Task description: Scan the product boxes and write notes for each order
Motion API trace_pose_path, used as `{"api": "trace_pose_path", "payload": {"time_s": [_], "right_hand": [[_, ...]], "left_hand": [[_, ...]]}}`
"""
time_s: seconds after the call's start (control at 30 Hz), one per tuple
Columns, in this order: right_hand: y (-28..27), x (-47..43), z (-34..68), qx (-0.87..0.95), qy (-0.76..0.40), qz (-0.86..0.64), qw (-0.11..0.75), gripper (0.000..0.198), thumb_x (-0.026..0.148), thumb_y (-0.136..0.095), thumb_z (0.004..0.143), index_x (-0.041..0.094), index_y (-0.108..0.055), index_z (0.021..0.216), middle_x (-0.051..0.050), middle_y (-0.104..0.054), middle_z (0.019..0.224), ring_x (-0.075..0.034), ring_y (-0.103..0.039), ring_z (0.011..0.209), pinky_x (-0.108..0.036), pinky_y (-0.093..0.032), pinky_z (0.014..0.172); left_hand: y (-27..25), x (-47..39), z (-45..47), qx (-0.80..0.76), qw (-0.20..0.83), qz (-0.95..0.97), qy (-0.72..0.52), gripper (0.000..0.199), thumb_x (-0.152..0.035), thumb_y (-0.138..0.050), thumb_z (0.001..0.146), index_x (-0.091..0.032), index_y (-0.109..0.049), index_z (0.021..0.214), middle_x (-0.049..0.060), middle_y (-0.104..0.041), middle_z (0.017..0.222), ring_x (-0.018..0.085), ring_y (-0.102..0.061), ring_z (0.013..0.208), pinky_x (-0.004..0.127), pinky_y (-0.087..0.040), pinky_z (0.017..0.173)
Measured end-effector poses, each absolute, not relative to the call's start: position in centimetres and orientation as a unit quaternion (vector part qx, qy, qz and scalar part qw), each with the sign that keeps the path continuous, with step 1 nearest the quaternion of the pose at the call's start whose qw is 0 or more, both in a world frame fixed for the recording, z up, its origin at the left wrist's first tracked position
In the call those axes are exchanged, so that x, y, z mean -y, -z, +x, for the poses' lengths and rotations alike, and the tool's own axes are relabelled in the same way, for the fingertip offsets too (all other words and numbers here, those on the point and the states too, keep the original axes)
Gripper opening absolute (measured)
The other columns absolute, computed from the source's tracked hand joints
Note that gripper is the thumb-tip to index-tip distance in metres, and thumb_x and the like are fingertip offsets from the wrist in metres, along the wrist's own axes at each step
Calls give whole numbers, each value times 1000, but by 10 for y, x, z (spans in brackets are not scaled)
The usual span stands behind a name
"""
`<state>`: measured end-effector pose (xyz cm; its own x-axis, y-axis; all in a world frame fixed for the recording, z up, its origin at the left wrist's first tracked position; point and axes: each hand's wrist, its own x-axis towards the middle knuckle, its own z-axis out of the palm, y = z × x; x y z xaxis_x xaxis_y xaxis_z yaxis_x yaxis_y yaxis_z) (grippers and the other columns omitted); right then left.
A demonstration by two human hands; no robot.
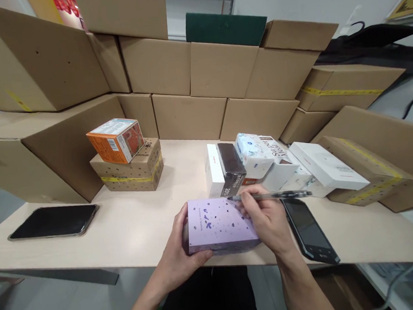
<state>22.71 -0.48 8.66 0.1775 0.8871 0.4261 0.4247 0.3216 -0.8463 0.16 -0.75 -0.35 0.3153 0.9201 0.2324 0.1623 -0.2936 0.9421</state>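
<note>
A light purple box (217,221) with small dark marks on its top lies at the table's front edge. My left hand (180,251) grips its left end, thumb along the near side and fingers round the far corner. In my right hand (268,217) is a pen (278,195), pinched between thumb and fingers, its tip pointing left over the box's far edge. Whether the tip touches the box I cannot tell. That hand lies over the box's right end and hides part of it. A dark handheld device (310,230) rests just right of my right hand.
Behind the purple box stand a white box (214,171), a dark box (231,160) and several other packages. An orange box (116,138) sits on a small cardboard box (132,173) at left. A phone (55,221) lies far left. Stacked cartons (190,115) wall the table's back.
</note>
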Motion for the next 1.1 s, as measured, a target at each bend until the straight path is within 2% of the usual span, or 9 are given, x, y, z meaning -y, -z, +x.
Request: {"api": "trace_pose_path", "payload": {"time_s": [0.13, 0.2, 0.33, 0.43, 0.5, 0.67, 0.87, 1.0, 1.1], "right_hand": [[-72, 11, 239, 432, -229, -498, 716, 21, 41, -55, 94, 20, -56, 88, -2, -67, 88, -11, -60, 61, -27, -49, 58], [-63, 16, 254, 396, -217, -512, 730, 24, 44, -54, 94, 21, -54, 88, -4, -68, 96, -12, -60, 61, -28, -48, 57], [-42, 25, 285, 471, -226, -686, 506, 31, 49, -54, 91, 20, -59, 100, 0, -65, 74, -14, -54, 56, -26, -41, 55], [-30, 25, 291, 575, -225, -739, 270, 28, 41, -50, 92, 19, -62, 105, -5, -68, 79, -18, -61, 71, -27, -41, 65], [-27, 22, 286, 605, -205, -745, 193, 22, 31, -48, 92, 18, -62, 101, -8, -69, 82, -19, -63, 77, -27, -38, 66], [-35, 11, 271, 591, -153, -776, 161, 13, 27, -51, 88, 17, -60, 90, -9, -67, 77, -20, -58, 69, -28, -27, 60], [-33, 12, 272, 566, -120, -792, 194, 32, 45, -46, 94, 17, -60, 98, -7, -64, 73, -20, -57, 66, -28, -30, 59], [-16, 40, 299, 493, 61, -819, 286, 67, 69, -39, 90, 11, -63, 114, -19, -65, 101, -32, -60, 95, -42, -44, 80], [-4, 68, 325, 441, 148, -856, 227, 89, 79, -36, 84, 10, -54, 135, -29, -54, 128, -44, -51, 116, -57, -41, 90]], "left_hand": [[4, 8, 1, -404, 434, 682, -428, 103, -41, -80, 77, -34, -14, 157, 8, -19, 165, 37, -20, 152, 52, -32, 121], [4, 9, 1, -407, 434, 680, -428, 103, -40, -80, 77, -34, -14, 157, 8, -19, 165, 37, -20, 152, 51, -33, 120], [5, 8, 2, -413, 433, 676, -430, 102, -40, -80, 77, -33, -15, 157, 8, -19, 166, 36, -19, 152, 50, -35, 120], [5, 8, 3, -415, 435, 671, -434, 101, -41, -79, 78, -34, -17, 156, 7, -21, 165, 36, -21, 152, 50, -35, 120], [5, 8, 3, -415, 432, 672, -435, 100, -41, -79, 78, -33, -17, 157, 8, -22, 165, 36, -21, 152, 50, -33, 120], [5, 8, 3, -411, 435, 672, -437, 101, -40, -79, 78, -31, -16, 157, 10, -20, 166, 37, -18, 153, 52, -31, 121], [5, 7, 4, -412, 438, 664, -445, 101, -39, -80, 77, -31, -18, 157, 10, -23, 165, 38, -20, 152, 52, -34, 120], [4, 7, 6, -417, 447, 651, -451, 99, -40, -79, 79, -32, -19, 157, 9, -25, 164, 36, -24, 151, 50, -37, 119], [3, 6, 7, -417, 454, 646, -451, 98, -41, -78, 80, -32, -18, 157, 9, -27, 163, 36, -27, 150, 50, -38, 118]]}}
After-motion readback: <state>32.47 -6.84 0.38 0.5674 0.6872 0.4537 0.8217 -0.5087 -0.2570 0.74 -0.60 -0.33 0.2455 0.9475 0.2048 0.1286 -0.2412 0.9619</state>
